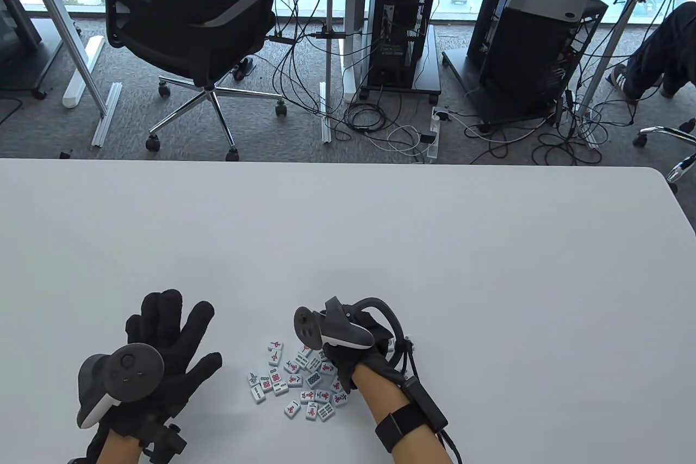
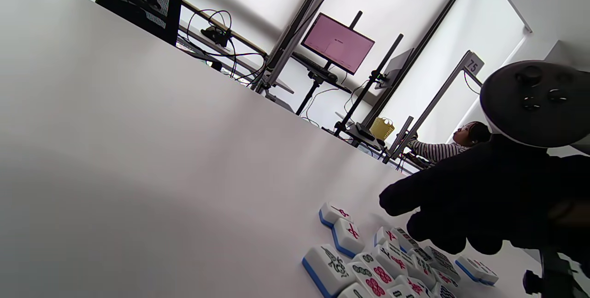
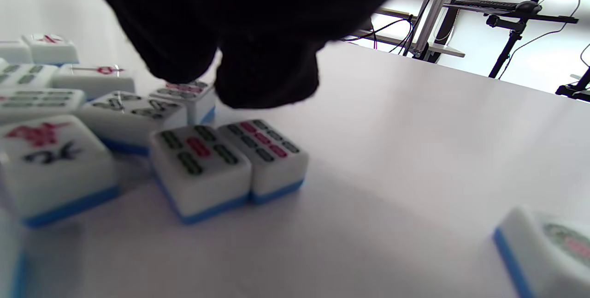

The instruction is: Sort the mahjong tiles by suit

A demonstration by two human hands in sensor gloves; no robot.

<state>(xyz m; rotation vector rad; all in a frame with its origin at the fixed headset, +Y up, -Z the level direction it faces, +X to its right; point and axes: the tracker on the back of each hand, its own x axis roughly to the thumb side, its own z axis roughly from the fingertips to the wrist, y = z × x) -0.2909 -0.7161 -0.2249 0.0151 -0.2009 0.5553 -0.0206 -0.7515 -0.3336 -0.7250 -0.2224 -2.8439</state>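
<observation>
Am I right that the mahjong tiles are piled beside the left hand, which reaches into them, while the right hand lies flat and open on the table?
Not quite: the hands are swapped. In the table view the right hand reaches into the mahjong tiles, fingers curled down over them, while the left hand lies flat and open on the table.

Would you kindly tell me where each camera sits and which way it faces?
Table view: above, facing down; left hand spread, right hand over the mahjong tiles.
Left wrist view: low, tilted, facing across the table; shows the right hand.
Right wrist view: just above the tabletop; own fingers hang over tiles.
All three share the tile pile.
</observation>
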